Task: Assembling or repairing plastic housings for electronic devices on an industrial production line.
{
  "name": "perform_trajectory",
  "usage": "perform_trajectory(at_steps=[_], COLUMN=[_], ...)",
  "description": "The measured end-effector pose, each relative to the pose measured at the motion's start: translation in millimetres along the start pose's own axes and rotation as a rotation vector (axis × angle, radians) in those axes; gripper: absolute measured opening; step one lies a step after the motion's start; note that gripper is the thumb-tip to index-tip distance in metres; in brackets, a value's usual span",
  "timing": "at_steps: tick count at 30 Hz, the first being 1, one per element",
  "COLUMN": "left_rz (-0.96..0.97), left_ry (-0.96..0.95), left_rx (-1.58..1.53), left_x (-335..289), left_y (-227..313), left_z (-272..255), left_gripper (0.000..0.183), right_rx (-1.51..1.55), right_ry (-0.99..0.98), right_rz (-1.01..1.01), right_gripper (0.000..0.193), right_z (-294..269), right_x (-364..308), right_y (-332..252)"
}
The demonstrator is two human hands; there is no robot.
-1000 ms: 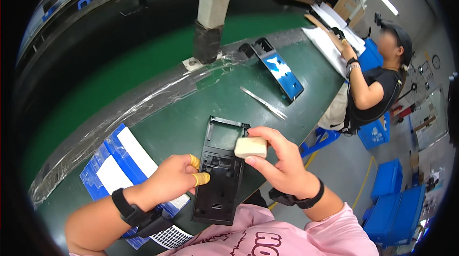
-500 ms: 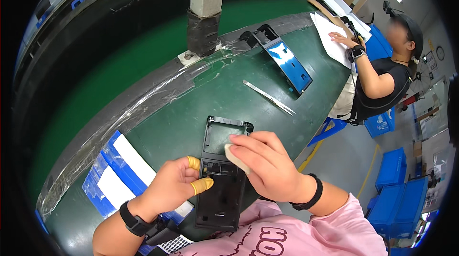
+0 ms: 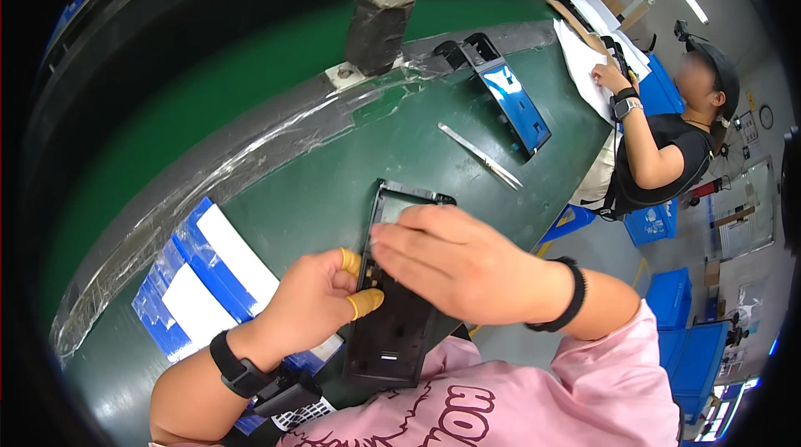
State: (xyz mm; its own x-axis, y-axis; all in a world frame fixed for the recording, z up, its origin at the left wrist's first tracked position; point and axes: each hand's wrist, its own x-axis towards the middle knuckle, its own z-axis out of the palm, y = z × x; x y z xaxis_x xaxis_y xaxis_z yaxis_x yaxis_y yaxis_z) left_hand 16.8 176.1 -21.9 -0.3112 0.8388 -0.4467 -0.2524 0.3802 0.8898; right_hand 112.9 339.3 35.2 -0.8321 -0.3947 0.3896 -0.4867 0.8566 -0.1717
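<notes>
A long black plastic housing (image 3: pixel 390 338) with an open frame at its far end lies tilted before me at the table edge. My left hand (image 3: pixel 304 305) grips its left side between thumb and forefinger, both in yellow finger cots. Across its upper part lies my right hand (image 3: pixel 471 267), palm down and slightly blurred, fingers pressed together. The off-white cloth pad it held in the earlier frame is hidden under the fingers now. Beyond them a pair of metal tweezers (image 3: pixel 481 156) rests on the green table (image 3: pixel 334 205).
A similar black housing with shiny blue film (image 3: pixel 519 110) stands farther back. To the left lie blue packs with white strips (image 3: pixel 238 259). A taped post (image 3: pixel 380 34) rises at the table's far edge. A co-worker (image 3: pixel 667 138) handles white sheets (image 3: pixel 578 63) at the right.
My right hand has moved left and turned over the housing, covering the cloth pad. My left hand keeps its grip. The view has shifted slightly. The co-worker's hand has drawn back a little.
</notes>
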Motion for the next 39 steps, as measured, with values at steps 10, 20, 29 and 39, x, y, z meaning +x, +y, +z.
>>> perform_trajectory(at_steps=[10, 20, 29, 39], left_rz=[0.01, 0.004, 0.027, -0.007], left_ry=[0.013, 0.045, 0.022, 0.054], left_rx=[0.001, 0.018, 0.002, -0.016], left_x=[0, -1, 2, 0], left_y=[-1, 1, 3, 9], left_z=[-3, -1, 0, 0], left_gripper=[0.015, 0.012, 0.015, 0.014], right_rx=[0.065, 0.075, 0.025, 0.009], right_ry=[-0.067, -0.111, -0.105, -0.114], right_rz=[-0.046, -0.087, -0.118, -0.123], right_gripper=[0.032, 0.03, 0.03, 0.022], right_z=[-3, 0, 7, 5], right_x=[-2, 9, 15, 18], right_y=[4, 8, 9, 12])
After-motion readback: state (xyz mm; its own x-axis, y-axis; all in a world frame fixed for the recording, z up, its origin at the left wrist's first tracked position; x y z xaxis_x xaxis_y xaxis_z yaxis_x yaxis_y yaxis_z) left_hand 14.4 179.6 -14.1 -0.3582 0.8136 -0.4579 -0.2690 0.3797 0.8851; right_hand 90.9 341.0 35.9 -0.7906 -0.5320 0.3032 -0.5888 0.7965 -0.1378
